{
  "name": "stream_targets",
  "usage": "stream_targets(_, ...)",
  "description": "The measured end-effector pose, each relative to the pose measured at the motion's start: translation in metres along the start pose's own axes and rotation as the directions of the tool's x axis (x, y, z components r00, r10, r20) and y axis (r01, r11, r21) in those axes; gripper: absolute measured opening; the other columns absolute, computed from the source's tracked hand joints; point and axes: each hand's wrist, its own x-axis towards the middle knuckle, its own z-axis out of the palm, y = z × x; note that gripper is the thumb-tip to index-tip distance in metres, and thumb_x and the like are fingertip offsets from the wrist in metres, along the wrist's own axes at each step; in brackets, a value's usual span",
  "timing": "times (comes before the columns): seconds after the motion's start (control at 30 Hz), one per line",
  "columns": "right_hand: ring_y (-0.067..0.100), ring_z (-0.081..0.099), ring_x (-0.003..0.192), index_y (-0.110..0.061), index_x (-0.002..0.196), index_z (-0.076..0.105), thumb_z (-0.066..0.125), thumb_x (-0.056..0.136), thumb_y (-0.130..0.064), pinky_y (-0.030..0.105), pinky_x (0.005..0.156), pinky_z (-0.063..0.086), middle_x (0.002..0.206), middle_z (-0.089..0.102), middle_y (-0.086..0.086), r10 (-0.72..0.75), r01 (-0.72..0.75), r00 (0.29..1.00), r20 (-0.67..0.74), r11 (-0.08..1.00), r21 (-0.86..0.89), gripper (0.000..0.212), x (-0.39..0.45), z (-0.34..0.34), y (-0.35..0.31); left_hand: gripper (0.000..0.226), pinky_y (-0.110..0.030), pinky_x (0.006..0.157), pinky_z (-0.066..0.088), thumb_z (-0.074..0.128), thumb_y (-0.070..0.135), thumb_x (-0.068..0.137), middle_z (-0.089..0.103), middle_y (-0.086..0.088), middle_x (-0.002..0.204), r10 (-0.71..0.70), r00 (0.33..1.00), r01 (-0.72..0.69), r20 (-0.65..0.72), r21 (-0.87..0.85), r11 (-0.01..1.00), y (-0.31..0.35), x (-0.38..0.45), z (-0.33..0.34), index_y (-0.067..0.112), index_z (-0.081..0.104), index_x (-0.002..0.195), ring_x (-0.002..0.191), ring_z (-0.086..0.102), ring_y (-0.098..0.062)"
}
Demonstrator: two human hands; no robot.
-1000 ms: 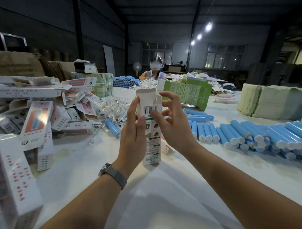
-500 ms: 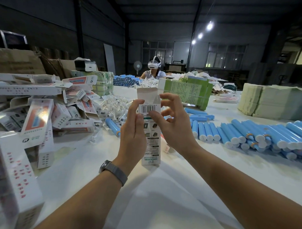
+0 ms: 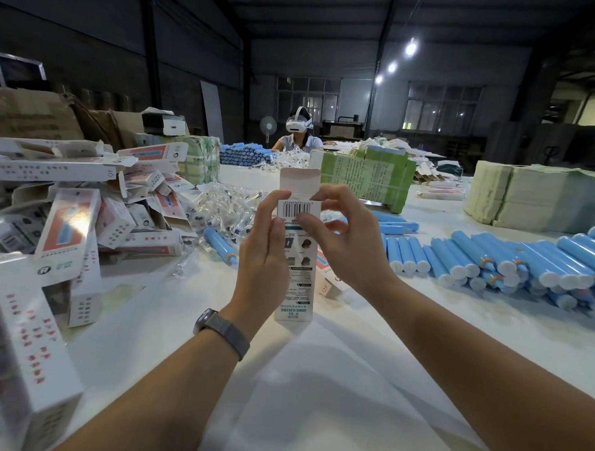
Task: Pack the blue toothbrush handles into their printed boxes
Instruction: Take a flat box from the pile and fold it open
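i see the printed box (image 3: 296,259) held upright above the white table (image 3: 317,394), barcode side toward camera, top flap (image 3: 299,181) standing open. left hand (image 3: 264,258) grips its left edge, thumb up near the barcode. right hand (image 3: 343,237) pinches the upper right edge by the flap. blue toothbrush handles (image 3: 510,263) lie in rows on the right, well apart. heap of boxes (image 3: 87,218) on the left.
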Motion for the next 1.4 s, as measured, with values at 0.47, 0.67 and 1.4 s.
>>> stream_targets(0.47,0.008,0.064,0.088,-0.040,0.121,0.048,0.078,0.084,-0.018,0.020,0.066,0.053,0.109,0.064,-0.009,-0.081,0.080,0.995,-0.049,0.996,-0.024,0.052,0.000,-0.001,-0.003,0.029,-0.050,0.073,0.061,0.031,0.035,0.104,0.069,0.020,0.103,-0.002,1.000,0.002,0.009,-0.019,1.000,0.004,-0.006,0.001,0.050,0.037,0.128,0.083,0.071,-0.019)
stream_targets(0.67,0.009,0.062,0.090,-0.014,0.110,0.070,0.075,0.086,-0.016,0.020,0.066,0.052,0.108,0.066,-0.004,-0.156,0.152,0.988,-0.018,0.978,-0.146,0.024,0.000,-0.002,0.003,0.033,-0.034,0.080,0.058,0.031,0.035,0.105,0.067,0.027,0.110,0.004,1.000,-0.004,0.026,-0.005,1.000,0.004,-0.004,0.000,0.053,0.033,0.133,0.095,0.070,-0.011)
stream_targets(1.4,0.012,0.065,0.088,-0.014,0.091,0.070,0.065,0.093,-0.018,0.019,0.072,0.053,0.098,0.068,-0.007,0.017,-0.017,1.000,0.023,1.000,-0.001,0.007,0.007,-0.004,-0.009,0.027,-0.026,0.064,0.057,0.029,0.031,0.107,0.067,0.022,0.094,0.021,0.999,-0.022,0.048,0.039,0.999,0.009,-0.004,-0.001,0.050,0.040,0.122,0.079,0.069,-0.009)
